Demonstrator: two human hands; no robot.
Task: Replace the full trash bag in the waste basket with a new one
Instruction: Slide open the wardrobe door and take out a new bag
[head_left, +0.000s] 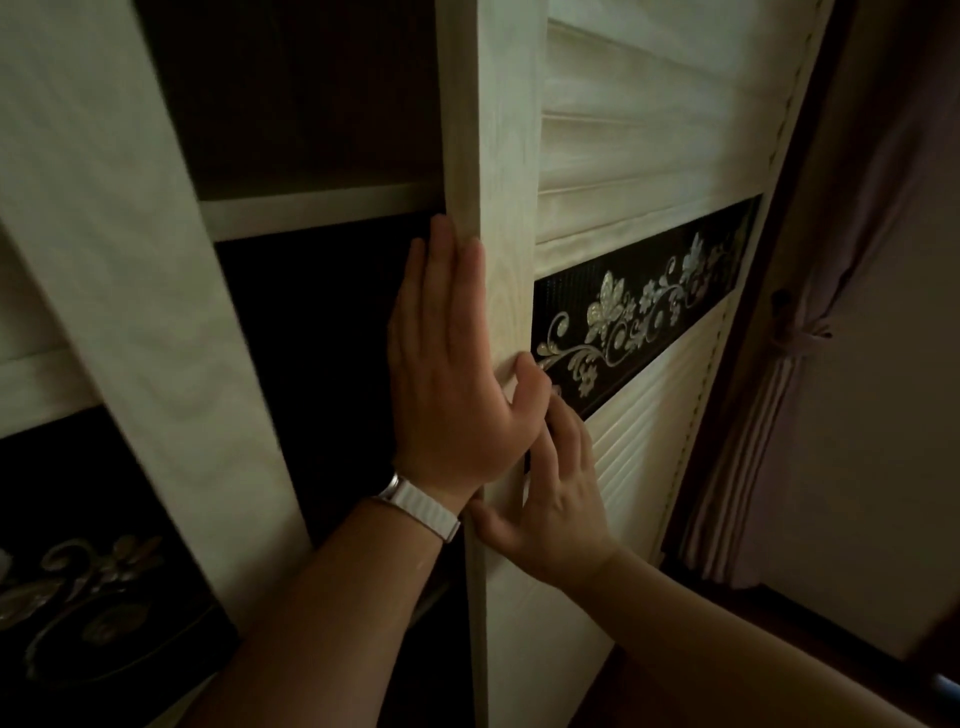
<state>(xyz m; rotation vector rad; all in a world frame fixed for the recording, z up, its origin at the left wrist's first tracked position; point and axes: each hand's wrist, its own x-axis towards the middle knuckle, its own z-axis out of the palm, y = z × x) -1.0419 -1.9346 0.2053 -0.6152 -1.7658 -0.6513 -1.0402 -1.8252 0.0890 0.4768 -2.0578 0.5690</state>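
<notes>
Dim, warm light; wardrobe interior (322, 364) black in shadow; left edge motion-blurred; wide-angle bending at the edges.

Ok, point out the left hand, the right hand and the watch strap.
left hand (453, 387): head view, back of the hand.
right hand (562, 503): head view, back of the hand.
watch strap (423, 501): head view, white band on the left wrist.

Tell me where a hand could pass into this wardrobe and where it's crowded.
The dark opening below the inner shelf, between the left door frame and the sliding door, looks free; so does the gap above that shelf. Inside is too dark to judge. Crowded: the sliding door's edge, where the left hand lies flat and the right hand just below.
</notes>
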